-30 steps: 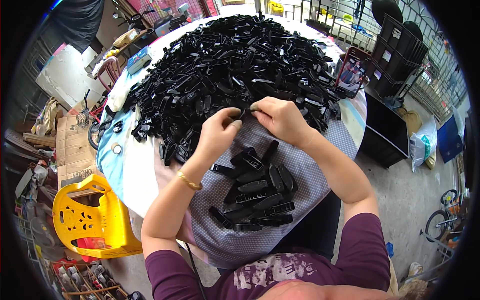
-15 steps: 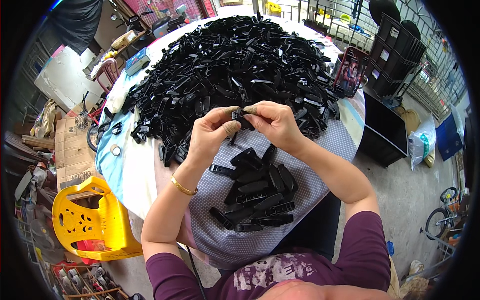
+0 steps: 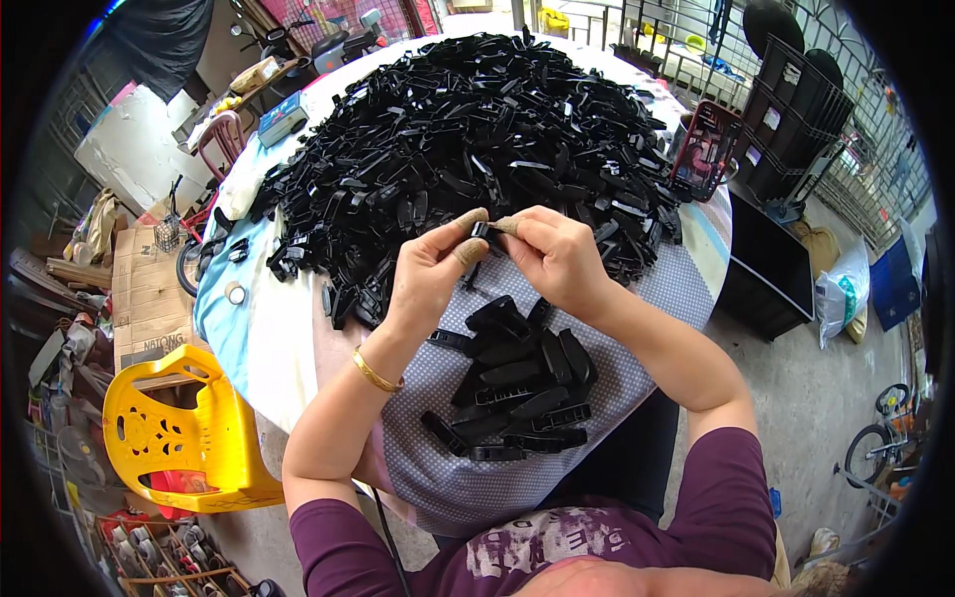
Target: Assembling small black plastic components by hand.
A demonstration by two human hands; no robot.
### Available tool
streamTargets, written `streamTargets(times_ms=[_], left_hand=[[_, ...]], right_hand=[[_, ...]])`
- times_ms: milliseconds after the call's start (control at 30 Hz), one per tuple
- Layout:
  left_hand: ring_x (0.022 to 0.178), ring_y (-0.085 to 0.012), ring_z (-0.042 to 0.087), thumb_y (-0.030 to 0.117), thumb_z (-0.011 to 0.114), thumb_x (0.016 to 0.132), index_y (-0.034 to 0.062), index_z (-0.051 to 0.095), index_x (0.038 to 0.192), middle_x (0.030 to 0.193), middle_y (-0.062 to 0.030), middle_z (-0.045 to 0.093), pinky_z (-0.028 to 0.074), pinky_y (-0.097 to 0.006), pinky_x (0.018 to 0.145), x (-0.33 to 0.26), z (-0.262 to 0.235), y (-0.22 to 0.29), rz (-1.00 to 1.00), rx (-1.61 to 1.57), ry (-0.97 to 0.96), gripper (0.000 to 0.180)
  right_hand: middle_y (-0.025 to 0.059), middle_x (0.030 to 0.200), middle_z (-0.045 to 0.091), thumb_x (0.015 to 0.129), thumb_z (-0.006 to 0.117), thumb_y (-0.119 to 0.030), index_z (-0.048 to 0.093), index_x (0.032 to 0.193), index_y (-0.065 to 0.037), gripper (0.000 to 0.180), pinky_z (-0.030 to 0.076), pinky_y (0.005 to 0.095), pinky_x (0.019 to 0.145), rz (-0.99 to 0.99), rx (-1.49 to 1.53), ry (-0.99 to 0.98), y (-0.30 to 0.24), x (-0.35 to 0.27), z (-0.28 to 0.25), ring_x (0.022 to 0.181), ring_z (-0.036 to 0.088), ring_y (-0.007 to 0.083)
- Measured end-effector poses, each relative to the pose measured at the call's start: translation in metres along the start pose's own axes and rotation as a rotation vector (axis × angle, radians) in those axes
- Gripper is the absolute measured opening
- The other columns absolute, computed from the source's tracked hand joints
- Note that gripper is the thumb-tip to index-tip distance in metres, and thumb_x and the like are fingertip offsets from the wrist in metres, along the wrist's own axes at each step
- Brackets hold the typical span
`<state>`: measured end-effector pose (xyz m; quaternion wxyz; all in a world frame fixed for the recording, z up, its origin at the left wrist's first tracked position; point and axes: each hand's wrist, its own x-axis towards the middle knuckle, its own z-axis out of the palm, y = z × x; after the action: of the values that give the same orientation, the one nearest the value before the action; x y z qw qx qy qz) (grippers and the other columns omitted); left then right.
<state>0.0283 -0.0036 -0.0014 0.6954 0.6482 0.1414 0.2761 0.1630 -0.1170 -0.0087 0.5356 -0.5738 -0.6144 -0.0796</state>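
Note:
Between both hands, above the table, is a small black plastic part (image 3: 481,231); its exact kind cannot be made out. My left hand (image 3: 434,264) pinches it from the left between thumb and forefinger, with tan covers on those fingertips. From the right, my right hand (image 3: 559,254) has its covered forefinger and thumb closed at the part's other side. A large heap of black plastic parts (image 3: 468,129) rises just beyond my hands. Nearer to me, a smaller pile of similar long black pieces (image 3: 517,383) lies on the dotted tablecloth (image 3: 398,438).
A phone in a stand (image 3: 706,149) is at the table's right edge, with black crates (image 3: 796,104) behind it and a black bin (image 3: 766,269) below. To the left are a yellow plastic chair (image 3: 224,438), a blue box (image 3: 283,119) and a small round roll (image 3: 235,294).
The view has shifted slightly. My right fingers have drawn a little away from the left ones, and the small black part shows more between them. Both piles look the same.

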Motion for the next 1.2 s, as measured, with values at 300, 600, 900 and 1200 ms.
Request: streamTargets(times_ms=[300, 600, 900, 1200], left_hand=[[0.096, -0.0147, 0.058, 0.005, 0.056, 0.088, -0.0021, 0.058, 0.115, 0.107, -0.0107, 0.063, 0.046, -0.025, 0.089, 0.003, -0.005, 0.005, 0.053, -0.123, -0.072, 0.028], [0.089, -0.0128, 0.06, 0.003, 0.059, 0.085, -0.0024, 0.062, 0.108, 0.098, -0.0092, 0.065, 0.047, -0.024, 0.084, 0.0, -0.007, 0.01, 0.12, 0.003, -0.144, 0.024], [0.079, -0.0121, 0.063, 0.007, 0.071, 0.074, -0.0001, 0.064, 0.104, 0.097, -0.0098, 0.066, 0.049, -0.025, 0.072, -0.016, 0.018, 0.048, 0.06, 0.689, -0.561, 0.031], [0.071, -0.0259, 0.061, 0.017, 0.071, 0.072, -0.0009, 0.065, 0.09, 0.08, -0.0138, 0.062, 0.048, -0.033, 0.066, -0.001, -0.009, 0.014, 0.151, 1.159, -0.016, 0.026]], right_hand=[[0.0074, 0.079, 0.062, 0.08, 0.069, -0.016, 0.06, 0.101, 0.003, 0.03, 0.048, 0.0241, 0.06, 0.283, 0.142, -0.124, 0.003, -0.001, 0.003, 0.065, 0.058, 0.013], [0.0161, 0.075, 0.063, 0.077, 0.07, -0.021, 0.065, 0.091, 0.0, 0.026, 0.048, 0.0321, 0.057, 0.098, 0.039, -0.21, -0.005, -0.003, -0.001, 0.063, 0.061, 0.0279], [0.0131, 0.078, 0.066, 0.076, 0.068, -0.031, 0.067, 0.086, -0.005, 0.028, 0.049, 0.0312, 0.061, 0.363, -0.229, -0.327, 0.03, 0.024, -0.063, 0.064, 0.063, 0.0261], [0.0103, 0.08, 0.062, 0.068, 0.073, -0.034, 0.062, 0.076, -0.005, 0.032, 0.05, 0.0348, 0.064, 0.187, -0.785, -0.494, 0.016, 0.001, -0.032, 0.073, 0.063, 0.0255]])
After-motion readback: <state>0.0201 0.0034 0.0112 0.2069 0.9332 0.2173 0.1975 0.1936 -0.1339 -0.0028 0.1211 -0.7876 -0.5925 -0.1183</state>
